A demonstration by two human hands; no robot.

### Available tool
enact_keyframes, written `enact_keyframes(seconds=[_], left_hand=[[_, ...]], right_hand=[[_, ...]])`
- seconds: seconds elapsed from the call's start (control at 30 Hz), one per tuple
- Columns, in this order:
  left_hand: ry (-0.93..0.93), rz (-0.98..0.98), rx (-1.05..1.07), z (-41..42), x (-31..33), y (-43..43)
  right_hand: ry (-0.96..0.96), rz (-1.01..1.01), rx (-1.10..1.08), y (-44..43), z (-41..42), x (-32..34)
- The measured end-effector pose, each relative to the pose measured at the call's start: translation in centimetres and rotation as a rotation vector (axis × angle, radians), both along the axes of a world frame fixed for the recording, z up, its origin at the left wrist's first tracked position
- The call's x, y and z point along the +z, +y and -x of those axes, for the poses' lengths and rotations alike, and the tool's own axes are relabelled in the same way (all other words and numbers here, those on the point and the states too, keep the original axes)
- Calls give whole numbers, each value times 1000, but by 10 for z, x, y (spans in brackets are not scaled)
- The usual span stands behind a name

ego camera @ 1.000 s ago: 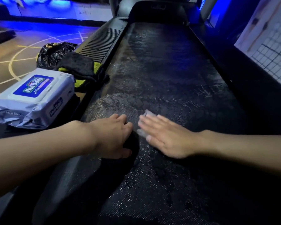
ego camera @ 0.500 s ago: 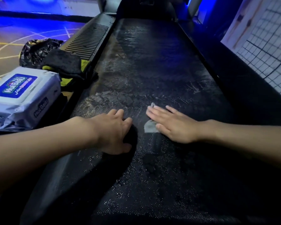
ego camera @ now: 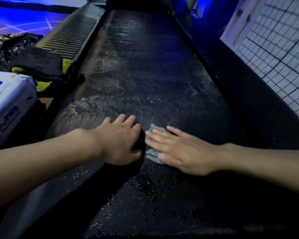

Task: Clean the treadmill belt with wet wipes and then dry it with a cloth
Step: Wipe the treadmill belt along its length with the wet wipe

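The black treadmill belt [ego camera: 145, 69] runs away from me, streaked with wet smears. My right hand [ego camera: 179, 150] lies flat with straight fingers on a small grey wet wipe [ego camera: 153, 155], pressing it onto the belt at mid-length. Most of the wipe is hidden under the palm. My left hand [ego camera: 121, 140] rests on the belt just to the left of it, fingers bent and touching the surface, holding nothing. A dark cloth with yellow-green backing [ego camera: 40, 66] lies on the left side rail beside the pack of wet wipes [ego camera: 9, 104].
A crumpled black plastic bag [ego camera: 10, 47] sits on the floor behind the cloth. The ribbed left footrail [ego camera: 72, 37] and the plain right rail [ego camera: 248, 94] border the belt. A white tiled wall [ego camera: 280, 54] stands close on the right.
My right hand has slid the wipe back and forth across the belt, now close beside the left hand again. The left hand has stayed in place. My view shifted slightly to the right.
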State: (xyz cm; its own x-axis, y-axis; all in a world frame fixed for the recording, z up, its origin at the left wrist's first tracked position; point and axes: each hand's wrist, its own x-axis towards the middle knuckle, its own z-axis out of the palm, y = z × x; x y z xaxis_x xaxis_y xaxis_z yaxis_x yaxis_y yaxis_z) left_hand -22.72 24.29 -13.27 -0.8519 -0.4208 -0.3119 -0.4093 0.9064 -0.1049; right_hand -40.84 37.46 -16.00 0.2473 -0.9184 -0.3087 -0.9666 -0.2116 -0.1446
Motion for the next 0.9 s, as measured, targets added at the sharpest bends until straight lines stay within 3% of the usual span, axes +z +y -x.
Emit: enact_keyframes(seconds=[0.1,0.23,0.4,0.53,0.7,0.8,0.9], left_hand=[[0,-13,30,4,1,3],[17,-38,14,7,-2,6],[25,-46,55,13,-1,15],[127,-112,35,22,-2,19],[47,-66,59,33,0,28],[26,-53,52,34,0,29],[14,-37,56,35,1,31]], right_hand=[[14,61,-168,-21,10,-4],[3,-1,43,1,5,-6],[99,20,-87,-14,30,2],[18,12,95,16,26,-4],[65,24,-105,5,53,1],[-49,57,-77,26,37,-9],[-138,128,-190,16,32,-12]])
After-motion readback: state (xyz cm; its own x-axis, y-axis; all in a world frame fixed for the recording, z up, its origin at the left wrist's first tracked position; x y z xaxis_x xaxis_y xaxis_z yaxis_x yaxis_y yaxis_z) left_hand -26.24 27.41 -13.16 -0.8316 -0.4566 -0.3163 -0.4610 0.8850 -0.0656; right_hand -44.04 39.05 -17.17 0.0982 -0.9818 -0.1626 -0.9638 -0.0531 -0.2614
